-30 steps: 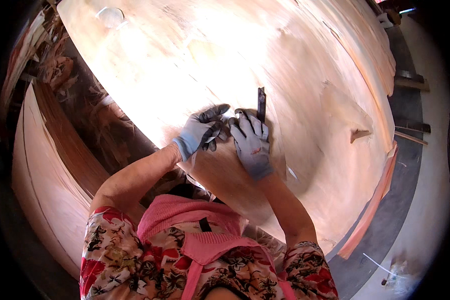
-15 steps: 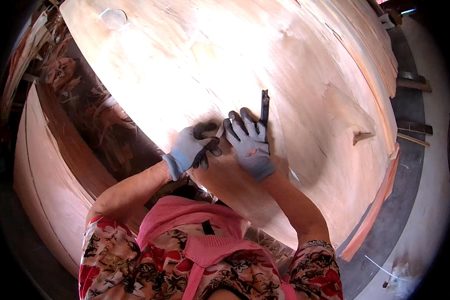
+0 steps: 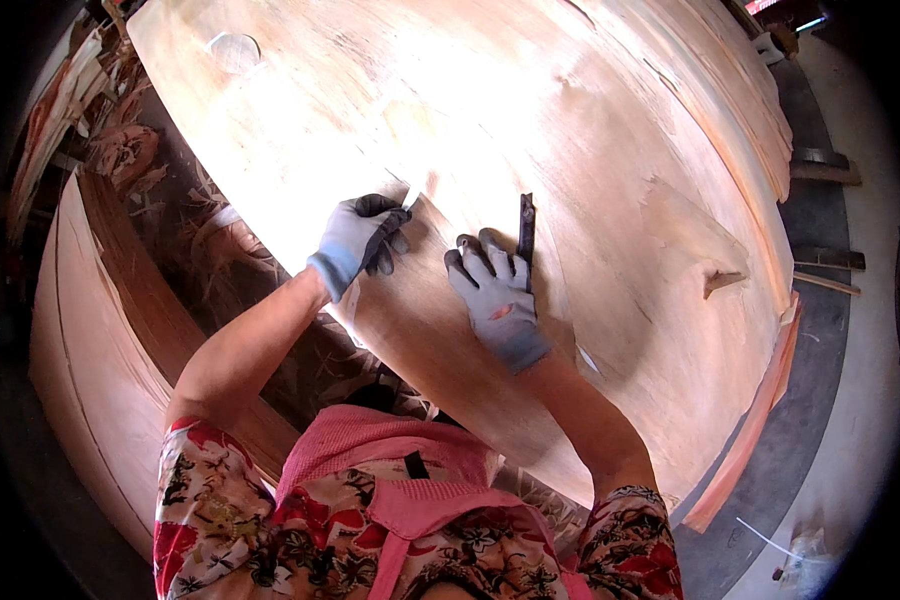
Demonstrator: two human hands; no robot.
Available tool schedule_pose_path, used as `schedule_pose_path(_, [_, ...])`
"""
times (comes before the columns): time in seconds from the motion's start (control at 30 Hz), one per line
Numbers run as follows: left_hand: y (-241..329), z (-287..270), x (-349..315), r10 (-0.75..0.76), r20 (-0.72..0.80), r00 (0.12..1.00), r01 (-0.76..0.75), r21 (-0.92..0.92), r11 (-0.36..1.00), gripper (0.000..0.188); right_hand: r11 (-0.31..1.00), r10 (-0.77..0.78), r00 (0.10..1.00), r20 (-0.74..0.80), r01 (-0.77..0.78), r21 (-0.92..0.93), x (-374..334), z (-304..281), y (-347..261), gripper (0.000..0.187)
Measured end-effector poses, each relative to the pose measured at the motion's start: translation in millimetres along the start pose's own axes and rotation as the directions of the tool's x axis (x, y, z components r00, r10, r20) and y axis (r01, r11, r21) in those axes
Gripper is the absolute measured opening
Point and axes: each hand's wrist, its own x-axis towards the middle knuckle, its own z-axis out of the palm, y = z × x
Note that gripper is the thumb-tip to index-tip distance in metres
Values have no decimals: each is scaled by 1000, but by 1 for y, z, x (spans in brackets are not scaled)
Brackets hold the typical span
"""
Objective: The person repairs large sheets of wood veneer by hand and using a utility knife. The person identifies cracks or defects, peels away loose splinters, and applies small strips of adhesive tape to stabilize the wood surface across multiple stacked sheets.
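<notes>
A broad pale wood veneer sheet [image 3: 620,300] lies under both hands. My left hand [image 3: 360,245], in a grey glove with dark fingertips, is over its near left part. Thumb and fingers pinch a small white strip [image 3: 410,198], which sticks up from the fingertips. To the right, my right hand [image 3: 497,300], gloved alike, rests palm down on the veneer with its fingers slightly bent. A slim black tool [image 3: 527,230] points away from me along its outer edge, seemingly tucked under the hand; its near end is hidden.
A round patch [image 3: 234,53] marks the sheet's far left. At right, a torn flap [image 3: 725,280] rises from the veneer. Shredded wood scraps [image 3: 235,245] fill the gap on the left, beside another veneer stack [image 3: 90,350]. Wooden slats [image 3: 825,255] jut out along the right.
My left hand has moved away from the right hand, left and farther out, with its fingers closed on the white strip. My right hand and the black tool stay nearly in place.
</notes>
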Motion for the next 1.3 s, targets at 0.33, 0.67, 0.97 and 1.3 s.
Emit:
schedule_pose_path(0.33, [-13,-10,19,7,35,999,-12,149,989,32,966,131,984,-122,-99,237,67,-19,-9,61])
schedule_pose_path(0.67, [-24,-42,-16,-173,475,863,287,-180,941,62,978,62,998,-30,-54,202,85,18,-3,60])
schedule_pose_path(0.97, [-71,-35,-15,-95,463,881,389,-595,703,37,977,56,998,-18,-51,208,87,19,-4,58])
schedule_pose_path(1.3, [-63,-69,3,484,179,857,-480,621,620,27,997,-44,999,-28,46,57,87,15,-8,52])
